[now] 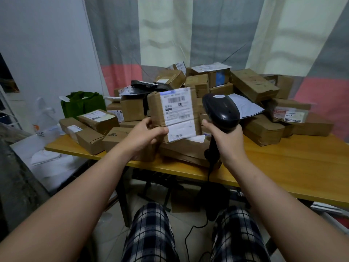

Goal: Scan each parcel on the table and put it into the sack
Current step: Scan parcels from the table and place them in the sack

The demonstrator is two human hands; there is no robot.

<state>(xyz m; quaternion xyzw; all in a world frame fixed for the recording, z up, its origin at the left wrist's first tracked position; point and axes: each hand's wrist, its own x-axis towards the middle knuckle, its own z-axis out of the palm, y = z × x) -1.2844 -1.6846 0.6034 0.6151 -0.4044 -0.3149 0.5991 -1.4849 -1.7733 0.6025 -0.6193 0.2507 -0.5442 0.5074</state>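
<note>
The left hand (pixel 145 133) grips a brown cardboard parcel (pixel 174 114) by its lower left edge, holding it upright above the wooden table (pixel 273 167), white shipping label (barcode near the top) facing the camera. Just beside it, the right hand (pixel 226 138) clasps the handle of a black barcode scanner (pixel 220 110). Piled parcels (pixel 253 86) crowd the table behind; a white sack (pixel 47 159) lies at the left.

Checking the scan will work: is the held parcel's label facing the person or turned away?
Facing the person. The left hand grips the parcel, white label and barcode showing, beside the scanner in the right hand.
</note>
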